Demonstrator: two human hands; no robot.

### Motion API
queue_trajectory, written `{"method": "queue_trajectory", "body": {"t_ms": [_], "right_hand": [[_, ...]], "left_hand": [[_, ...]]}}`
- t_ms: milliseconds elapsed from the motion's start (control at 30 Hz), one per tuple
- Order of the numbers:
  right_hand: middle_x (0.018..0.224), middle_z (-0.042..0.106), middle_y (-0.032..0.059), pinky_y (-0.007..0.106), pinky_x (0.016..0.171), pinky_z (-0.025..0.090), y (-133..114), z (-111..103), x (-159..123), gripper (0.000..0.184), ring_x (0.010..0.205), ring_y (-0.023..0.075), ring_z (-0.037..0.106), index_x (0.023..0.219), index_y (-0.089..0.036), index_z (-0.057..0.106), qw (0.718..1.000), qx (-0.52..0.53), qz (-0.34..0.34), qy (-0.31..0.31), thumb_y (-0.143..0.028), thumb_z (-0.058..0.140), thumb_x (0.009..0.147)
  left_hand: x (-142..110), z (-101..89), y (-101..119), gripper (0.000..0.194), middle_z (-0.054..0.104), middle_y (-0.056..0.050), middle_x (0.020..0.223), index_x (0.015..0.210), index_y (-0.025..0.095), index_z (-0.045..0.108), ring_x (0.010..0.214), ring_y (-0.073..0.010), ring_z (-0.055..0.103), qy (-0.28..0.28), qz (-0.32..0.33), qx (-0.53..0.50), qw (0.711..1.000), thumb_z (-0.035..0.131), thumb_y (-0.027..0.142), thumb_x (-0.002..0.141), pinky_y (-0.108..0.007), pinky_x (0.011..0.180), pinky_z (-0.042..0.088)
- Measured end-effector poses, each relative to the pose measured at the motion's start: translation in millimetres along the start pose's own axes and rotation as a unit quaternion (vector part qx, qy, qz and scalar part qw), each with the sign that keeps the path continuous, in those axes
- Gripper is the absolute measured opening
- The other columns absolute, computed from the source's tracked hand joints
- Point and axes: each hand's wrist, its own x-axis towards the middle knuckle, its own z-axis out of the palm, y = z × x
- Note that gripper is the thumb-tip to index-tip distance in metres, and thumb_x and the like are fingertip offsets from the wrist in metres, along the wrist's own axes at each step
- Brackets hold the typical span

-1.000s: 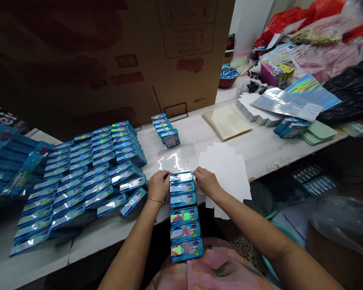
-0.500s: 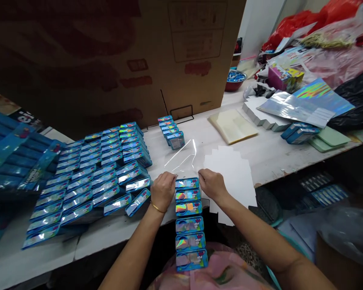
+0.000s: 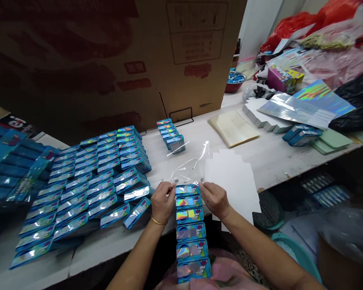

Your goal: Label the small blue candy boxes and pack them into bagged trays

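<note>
A transparent plastic bag [image 3: 188, 167] lies crumpled on the white table, its lower edge at the top of a row of blue tins with holographic lids [image 3: 191, 231]. My left hand [image 3: 162, 202] pinches the bag's left side beside the top tin. My right hand [image 3: 214, 199] pinches its right side, next to the same tin. The row runs towards me over the table's front edge. Its lower end is out over my lap.
Several rows of blue tins [image 3: 84, 183] cover the table's left side, and a short stack [image 3: 171, 135] stands behind the bag. White card sheets [image 3: 234, 185] lie right of my right hand. A large cardboard box [image 3: 109, 52] rises behind the table.
The bag has lifted and spread behind the top tin, its edge now at the row. Both hands have moved nearer that tin. The view has shifted slightly.
</note>
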Motion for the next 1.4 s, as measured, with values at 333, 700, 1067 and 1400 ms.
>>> {"method": "queue_trajectory", "body": {"t_ms": [333, 700, 1067, 1400], "right_hand": [[0.075, 0.06, 0.0067, 0.027, 0.063, 0.041, -13, 3, -26, 0.016, 0.07, 0.0144, 0.053, 0.091, -0.016, 0.055, 0.995, 0.058, -0.04, 0.068, -0.014, 0.041, 0.084], [0.069, 0.056, 0.0029, 0.026, 0.063, 0.03, -7, 32, -28, 0.018, 0.067, 0.0147, 0.046, 0.068, -0.017, 0.054, 0.971, -0.051, 0.197, -0.123, -0.018, 0.043, 0.082], [0.065, 0.054, 0.0018, 0.028, 0.062, 0.023, -5, 22, -36, 0.015, 0.064, 0.0141, 0.042, 0.064, -0.017, 0.053, 0.983, -0.049, 0.093, -0.152, -0.017, 0.048, 0.078], [0.064, 0.054, 0.0016, 0.029, 0.062, 0.022, -13, -4, -49, 0.015, 0.063, 0.0138, 0.041, 0.062, -0.017, 0.052, 0.985, -0.015, 0.034, -0.168, -0.017, 0.048, 0.077]], "left_hand": [[-51, -0.5, -7, 0.005, 0.061, -0.004, 0.076, 0.078, 0.018, 0.054, 0.076, -0.0141, 0.058, 0.033, 0.033, 0.014, 0.999, 0.049, 0.018, 0.076, -0.026, 0.072, 0.046], [-43, 12.6, -13, 0.019, 0.06, -0.003, 0.07, 0.088, 0.018, 0.049, 0.059, -0.0153, 0.057, -0.105, -0.182, 0.041, 0.977, 0.042, 0.032, 0.077, -0.025, 0.054, 0.041], [-39, 1.3, -1, 0.024, 0.064, -0.007, 0.083, 0.082, 0.016, 0.055, 0.07, -0.0162, 0.059, -0.314, -0.137, 0.258, 0.903, 0.034, 0.028, 0.084, -0.024, 0.052, 0.029], [-62, -16.2, 2, 0.035, 0.059, -0.002, 0.062, 0.068, 0.017, 0.053, 0.06, -0.0119, 0.057, -0.283, -0.052, 0.222, 0.932, 0.026, 0.028, 0.087, -0.022, 0.055, 0.033]]}}
